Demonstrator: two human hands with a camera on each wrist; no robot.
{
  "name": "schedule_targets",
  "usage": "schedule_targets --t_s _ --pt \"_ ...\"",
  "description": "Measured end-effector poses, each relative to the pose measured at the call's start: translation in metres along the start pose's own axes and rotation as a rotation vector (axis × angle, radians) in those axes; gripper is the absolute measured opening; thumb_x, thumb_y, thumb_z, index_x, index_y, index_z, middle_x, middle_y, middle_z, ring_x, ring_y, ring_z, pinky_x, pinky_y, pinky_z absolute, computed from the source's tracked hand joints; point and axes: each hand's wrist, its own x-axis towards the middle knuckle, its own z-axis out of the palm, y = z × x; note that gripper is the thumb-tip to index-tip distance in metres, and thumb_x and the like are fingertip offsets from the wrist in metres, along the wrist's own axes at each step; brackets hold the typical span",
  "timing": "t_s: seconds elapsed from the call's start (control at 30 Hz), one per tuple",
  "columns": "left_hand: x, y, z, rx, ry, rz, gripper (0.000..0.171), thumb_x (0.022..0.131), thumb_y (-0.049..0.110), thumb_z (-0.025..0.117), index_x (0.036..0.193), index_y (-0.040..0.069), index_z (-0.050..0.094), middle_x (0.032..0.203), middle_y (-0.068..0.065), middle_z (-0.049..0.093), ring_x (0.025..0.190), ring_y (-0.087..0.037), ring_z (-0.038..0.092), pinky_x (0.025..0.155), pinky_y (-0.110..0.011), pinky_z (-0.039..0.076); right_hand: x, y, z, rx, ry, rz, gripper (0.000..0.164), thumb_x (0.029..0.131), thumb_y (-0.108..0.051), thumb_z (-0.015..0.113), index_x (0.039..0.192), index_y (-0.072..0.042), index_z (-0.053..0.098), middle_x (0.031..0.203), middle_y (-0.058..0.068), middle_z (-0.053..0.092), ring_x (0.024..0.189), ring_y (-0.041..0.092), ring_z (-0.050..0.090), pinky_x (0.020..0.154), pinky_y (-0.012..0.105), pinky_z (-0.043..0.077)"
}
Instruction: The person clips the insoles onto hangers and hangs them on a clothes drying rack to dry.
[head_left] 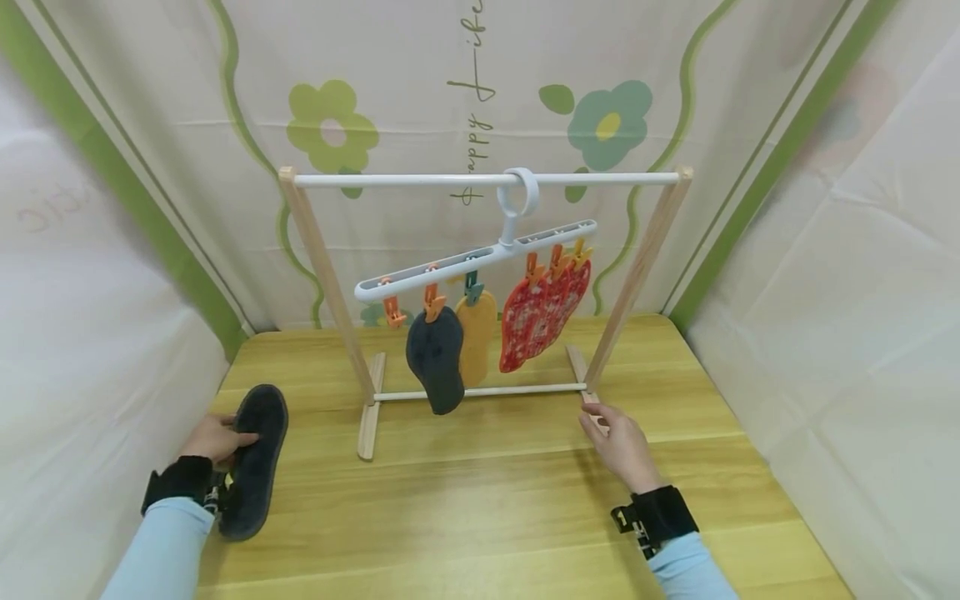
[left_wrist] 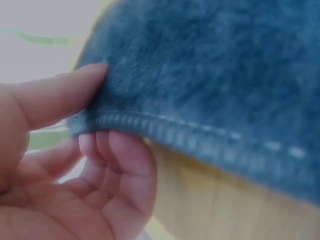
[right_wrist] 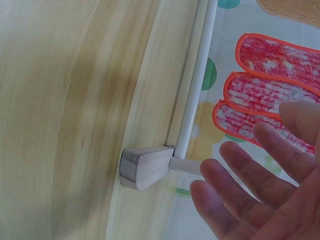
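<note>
At the left, my left hand [head_left: 213, 440] pinches a dark grey insole [head_left: 260, 467] by its edge, thumb on top and fingers beneath. The left wrist view shows its fuzzy surface [left_wrist: 200, 65] and stitched rim close up. My right hand [head_left: 621, 448] holds nothing; its fingers are relaxed beside the rack's right wooden foot [right_wrist: 147, 167]. A pale blue clip hanger [head_left: 427, 275] hangs tilted, lower on its left. From its clips hang a dark insole [head_left: 437, 354], a yellow insole [head_left: 477, 333] and three red-and-white insoles [head_left: 525, 321]. The leftmost orange clip [head_left: 393, 312] holds nothing.
A wooden rack [head_left: 633, 283] with a white top bar [head_left: 412, 180] and a lower white bar [head_left: 517, 390] stands on the wood-grain table [head_left: 450, 517]. Pale curtains [head_left: 840, 300] with green trim enclose the table at the back and sides.
</note>
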Motion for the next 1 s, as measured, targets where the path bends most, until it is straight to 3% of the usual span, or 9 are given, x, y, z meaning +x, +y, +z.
schedule_targets --t_s 0.13,0.23,0.37,0.5,0.67,0.73,0.87,1.0 --pt "0.000 0.004 -0.004 -0.034 -0.032 0.028 0.074 0.090 0.027 0.071 0.133 -0.024 0.040 0.112 -0.038 0.057 0.081 -0.027 0.066 0.066 -0.041 0.057 -0.003 -0.003 0.000 -0.009 0.010 0.018 0.030 0.100 -0.019 0.062 0.124 -0.002 0.066 0.125 0.024 0.062 0.102 0.041 0.064 0.084 0.052 0.053" --pt "-0.007 0.013 -0.006 -0.096 -0.061 0.035 0.071 0.095 0.024 0.064 0.137 -0.024 0.032 0.119 -0.042 0.051 0.083 -0.027 0.067 0.067 -0.042 0.059 -0.005 -0.005 -0.001 -0.014 0.017 0.033 0.030 0.100 -0.019 0.062 0.124 -0.001 0.066 0.123 0.023 0.063 0.101 0.038 0.065 0.082 0.050 0.054" --pt "-0.022 0.033 -0.010 -0.152 -0.072 0.070 0.070 0.101 0.024 0.055 0.141 -0.024 0.023 0.132 -0.047 0.038 0.098 -0.036 0.064 0.073 -0.042 0.058 -0.007 -0.008 -0.003 -0.003 0.020 0.057 0.031 0.101 -0.019 0.061 0.125 -0.001 0.065 0.122 0.023 0.064 0.100 0.036 0.065 0.079 0.048 0.055" --pt "-0.037 0.054 -0.013 -0.185 0.017 0.127 0.067 0.103 0.029 0.051 0.143 -0.019 0.024 0.135 -0.045 0.039 0.101 -0.035 0.063 0.072 -0.035 0.057 -0.010 -0.010 -0.005 0.013 0.026 0.071 0.033 0.102 -0.022 0.059 0.127 -0.001 0.064 0.122 0.022 0.064 0.101 0.035 0.065 0.076 0.046 0.057" --pt "-0.049 0.076 -0.016 -0.224 0.171 0.211 0.061 0.103 0.038 0.051 0.138 -0.011 0.038 0.125 -0.037 0.054 0.081 -0.005 0.062 0.065 -0.028 0.056 -0.012 -0.016 -0.008 0.034 0.036 0.061 0.034 0.102 -0.022 0.058 0.128 -0.001 0.063 0.123 0.022 0.064 0.101 0.035 0.065 0.076 0.044 0.057" --pt "-0.053 0.086 -0.017 -0.246 0.208 0.233 0.062 0.102 0.042 0.051 0.137 -0.008 0.041 0.124 -0.034 0.057 0.078 0.001 0.061 0.064 -0.027 0.056 -0.012 -0.020 -0.009 0.035 0.043 0.063 0.033 0.103 -0.022 0.058 0.128 -0.001 0.064 0.122 0.021 0.065 0.102 0.035 0.065 0.077 0.044 0.057" --pt "-0.063 0.106 -0.018 -0.273 0.256 0.267 0.062 0.101 0.045 0.053 0.136 -0.005 0.046 0.118 -0.030 0.062 0.076 0.002 0.062 0.063 -0.026 0.057 -0.011 -0.029 -0.011 0.039 0.057 0.059 0.032 0.103 -0.022 0.058 0.128 -0.002 0.064 0.121 0.021 0.065 0.103 0.035 0.065 0.079 0.044 0.057" --pt "-0.074 0.123 -0.015 -0.319 0.250 0.322 0.056 0.100 0.042 0.057 0.132 -0.003 0.047 0.107 -0.022 0.068 0.075 -0.004 0.067 0.064 -0.026 0.058 -0.010 -0.042 -0.014 0.055 0.080 0.031 0.032 0.103 -0.021 0.057 0.127 -0.001 0.063 0.121 0.020 0.065 0.106 0.035 0.064 0.081 0.045 0.056"
